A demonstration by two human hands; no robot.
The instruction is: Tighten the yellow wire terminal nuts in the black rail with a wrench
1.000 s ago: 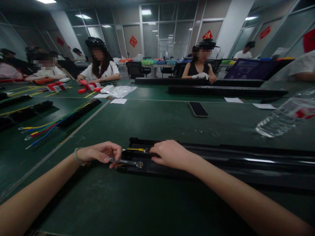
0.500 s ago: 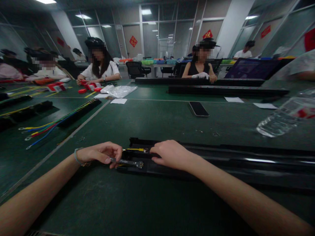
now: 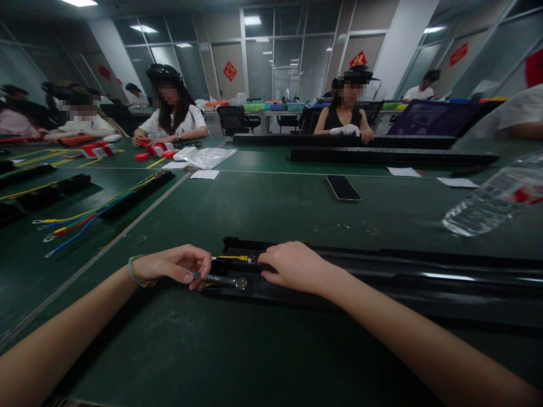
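My left hand (image 3: pixel 184 265) is closed round the handle of a ratchet wrench (image 3: pixel 220 280). The ring end of that wrench sits over a fastener at the left end of a long black rail (image 3: pixel 360 294). My right hand (image 3: pixel 297 267) grips the rail just right of the wrench, fingers bent down and thumb apart from the index finger. Beside its fingertips, a yellow wire (image 3: pixel 231 258) ends in a lug under a bolt (image 3: pixel 251 259). My left fingers partly hide the wire's other end.
A phone (image 3: pixel 343 187) lies beyond the rail; a water bottle (image 3: pixel 483 206) is at right. Coloured wires with ring lugs (image 3: pixel 80 223) spread over the table at left. Across it, a person (image 3: pixel 172 113) handles red-and-white items and a gloved person (image 3: pixel 345 116) sits behind black rails (image 3: pixel 382 154).
The wrench handle has turned very slightly in my left hand. My right hand stays where it was on the rail.
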